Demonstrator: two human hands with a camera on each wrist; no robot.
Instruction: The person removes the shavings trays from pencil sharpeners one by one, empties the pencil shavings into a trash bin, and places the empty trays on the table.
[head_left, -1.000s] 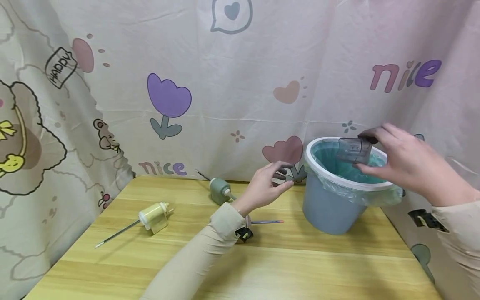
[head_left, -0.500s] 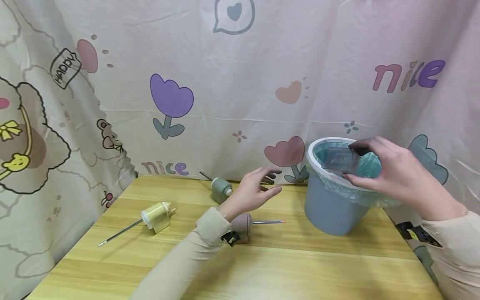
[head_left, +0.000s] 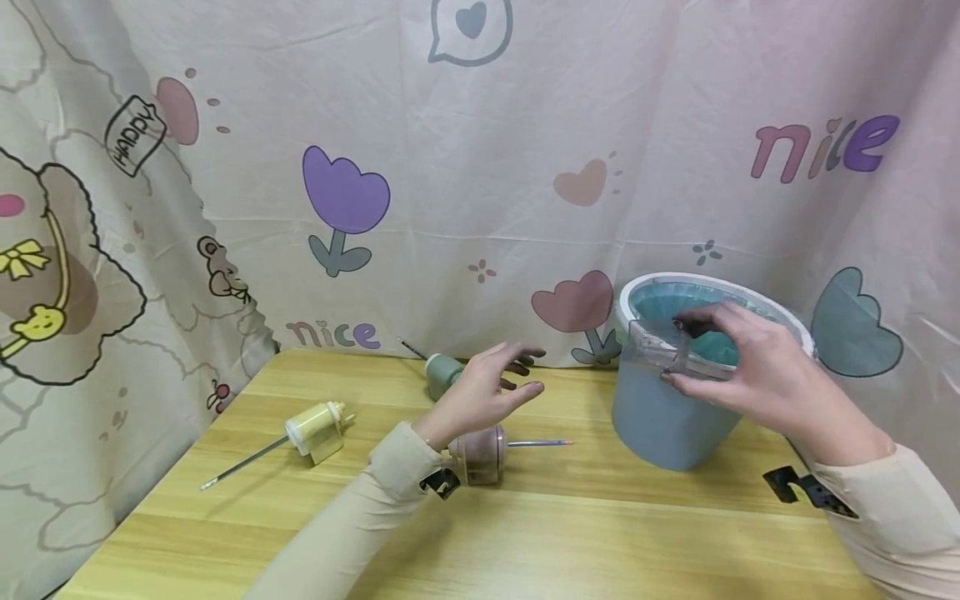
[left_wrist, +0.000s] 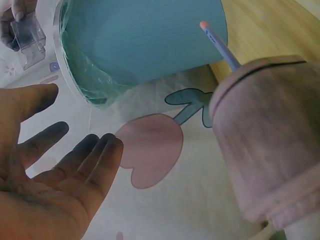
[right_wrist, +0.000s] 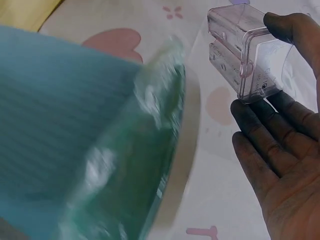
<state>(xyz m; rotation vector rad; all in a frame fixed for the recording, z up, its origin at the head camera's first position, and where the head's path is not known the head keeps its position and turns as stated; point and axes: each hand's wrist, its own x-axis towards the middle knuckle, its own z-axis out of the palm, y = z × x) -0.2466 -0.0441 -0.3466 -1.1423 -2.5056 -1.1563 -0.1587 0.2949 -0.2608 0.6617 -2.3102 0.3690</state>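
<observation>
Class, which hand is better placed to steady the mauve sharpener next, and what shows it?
Probably the left hand: it holds nothing and is nearer the mauve sharpener, while the right hand holds the clear container near the bin.

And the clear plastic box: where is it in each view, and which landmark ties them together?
Head: the clear plastic box is right of centre, held in the right hand.
Left wrist: the box is in the top left corner.
Right wrist: the box is at upper right.
Shared landmark: the blue bin, overlapped by the box in the head view.
</observation>
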